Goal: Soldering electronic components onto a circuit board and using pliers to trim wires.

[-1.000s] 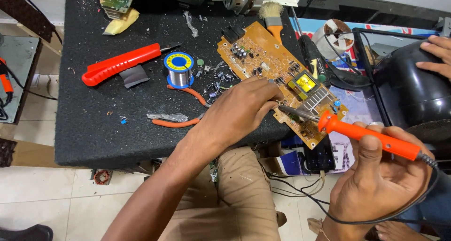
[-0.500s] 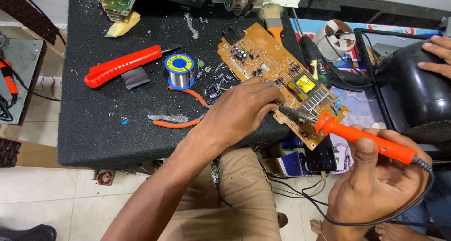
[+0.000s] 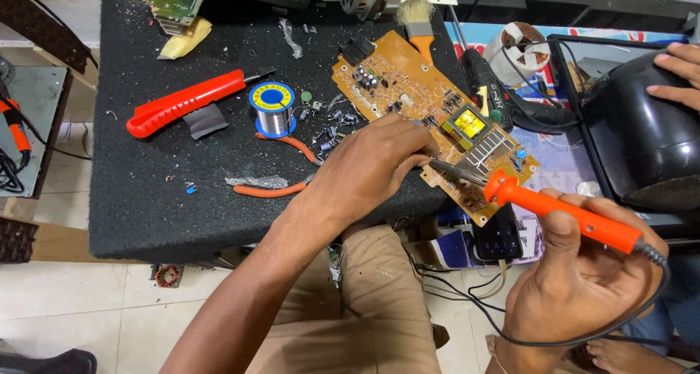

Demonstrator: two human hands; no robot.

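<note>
Right hand [image 3: 583, 286] is clamped around the orange soldering iron [image 3: 561, 212], tip down on the brown circuit board [image 3: 430, 108]. Left hand [image 3: 368, 166] pinches something tiny, can't tell what, at the board's near edge beside that tip.

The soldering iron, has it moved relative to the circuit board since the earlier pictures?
No. The soldering iron stays with its tip at the circuit board's same lower right area, beside the yellow transformer.

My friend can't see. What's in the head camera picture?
A right hand holds an orange soldering iron to a brown circuit board on a black mat, while the left hand rests on the board. A solder spool sits nearby.
</note>
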